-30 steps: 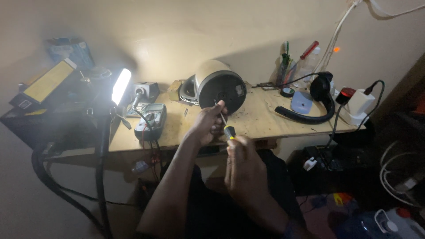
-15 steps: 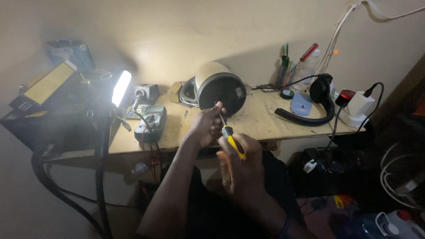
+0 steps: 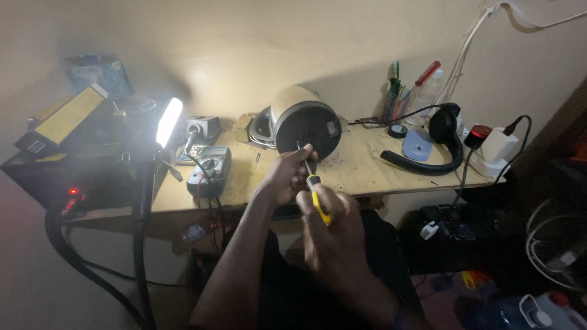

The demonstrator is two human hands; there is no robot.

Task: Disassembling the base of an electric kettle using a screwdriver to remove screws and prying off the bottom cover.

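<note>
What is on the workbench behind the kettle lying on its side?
Behind the kettle only bare wall shows, with a small tan box at its left. The bench strip directly behind it is hidden by its body. The left hand and screwdriver are in front.

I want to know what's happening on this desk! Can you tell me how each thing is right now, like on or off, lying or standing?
Lamp: switched on, glowing bright.
Kettle: tipped on its side, base facing the person.
Screwdriver: gripped in right hand, tip toward kettle base.
Left hand: steadying the screwdriver shaft.
Multimeter: lying flat.
Headphones: lying on the desk.
</note>
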